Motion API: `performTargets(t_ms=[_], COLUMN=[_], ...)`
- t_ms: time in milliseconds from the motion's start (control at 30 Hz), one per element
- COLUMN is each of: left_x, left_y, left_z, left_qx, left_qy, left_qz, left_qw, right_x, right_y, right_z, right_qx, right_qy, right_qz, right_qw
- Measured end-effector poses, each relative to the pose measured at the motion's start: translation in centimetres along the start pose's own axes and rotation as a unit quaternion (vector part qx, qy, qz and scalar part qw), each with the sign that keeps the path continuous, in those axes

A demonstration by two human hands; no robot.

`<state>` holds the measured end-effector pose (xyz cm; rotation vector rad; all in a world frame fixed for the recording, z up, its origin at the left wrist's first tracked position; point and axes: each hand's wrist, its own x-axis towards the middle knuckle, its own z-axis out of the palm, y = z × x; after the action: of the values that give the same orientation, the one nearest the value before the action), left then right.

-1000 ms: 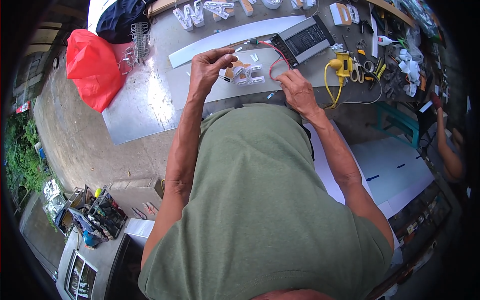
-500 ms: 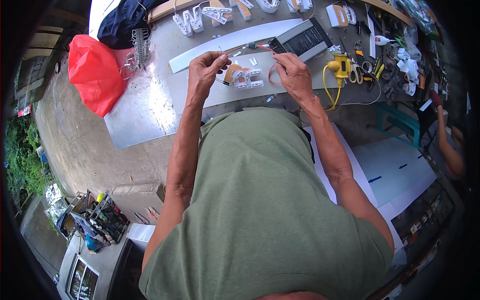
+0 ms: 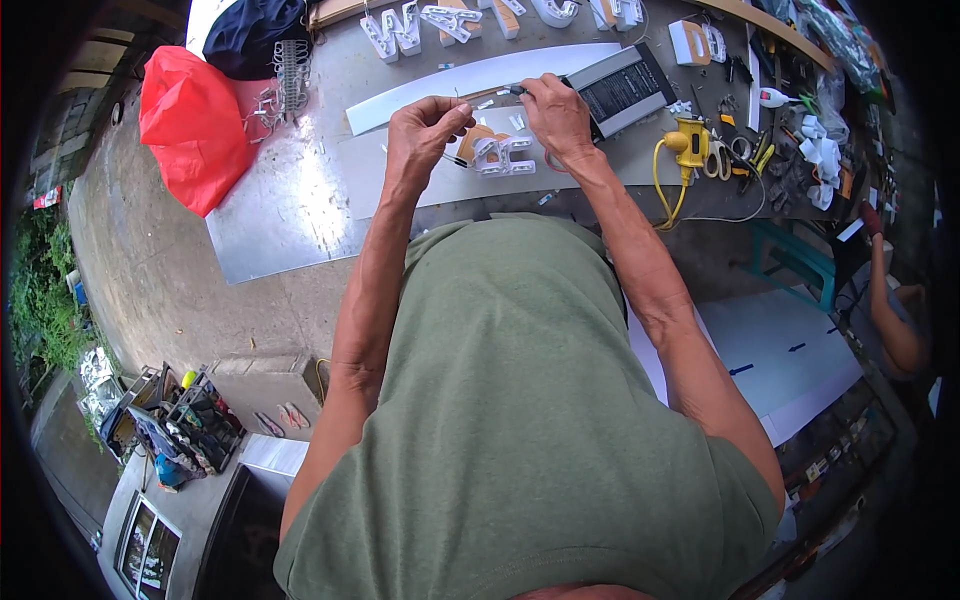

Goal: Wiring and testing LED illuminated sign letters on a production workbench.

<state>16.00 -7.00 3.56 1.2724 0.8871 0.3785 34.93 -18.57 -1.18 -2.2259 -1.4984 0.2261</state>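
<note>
My left hand [image 3: 425,132] is closed in a pinch on a thin wire [image 3: 458,94], whose tip sticks up past the fingertips. Below that hand, dark and white leads [image 3: 455,160] reach toward a small white letter shell [image 3: 503,157] with a tan piece beside it on the bench. My right hand [image 3: 560,118] pinches a small dark connector [image 3: 516,89] at the left end of its fingers. A red wire loop [image 3: 553,162] shows partly under the right palm. Just right of that hand lies a grey power supply box [image 3: 622,90] with a black label.
White channel letters [image 3: 450,22] line the bench's far side. A yellow socket [image 3: 690,143] with a cord, scissors [image 3: 716,160] and pliers [image 3: 764,160] lie right. Left are a red bag [image 3: 190,130] and dark cloth [image 3: 255,38]. Another person's arm [image 3: 885,290] shows far right, near a teal stool [image 3: 795,262].
My right hand has moved left and away from me, from the red wire to the dark connector. My left hand keeps its pinch on the thin wire. The whole view has shifted slightly.
</note>
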Motion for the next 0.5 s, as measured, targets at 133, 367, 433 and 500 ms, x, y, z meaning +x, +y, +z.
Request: performTargets(t_ms=[133, 367, 433, 500], left_x=[-0.2, -0.3, -0.4, -0.4], left_y=[0.3, 0.9, 1.0, 1.1], left_z=[0.2, 0.8, 1.0, 1.1], left_qx=[-0.004, -0.001, 0.007, 0.022], left_qy=[0.01, 0.001, -0.006, -0.01], left_qz=[0.014, 0.034, 0.036, 0.034], left_qw=[1.0, 0.999, 0.999, 0.999], right_x=[-1.0, -3.0, -3.2, -3.2], right_y=[-0.4, -2.8, -2.9, -2.8], right_z=[-3.2, -6.6, -6.5, -6.2], right_qx=[0.185, 0.262, 0.265, 0.267], right_qy=[0.037, 0.014, 0.018, 0.036], right_qz=[0.055, 0.085, 0.089, 0.075], right_qw=[0.98, 0.961, 0.96, 0.96])
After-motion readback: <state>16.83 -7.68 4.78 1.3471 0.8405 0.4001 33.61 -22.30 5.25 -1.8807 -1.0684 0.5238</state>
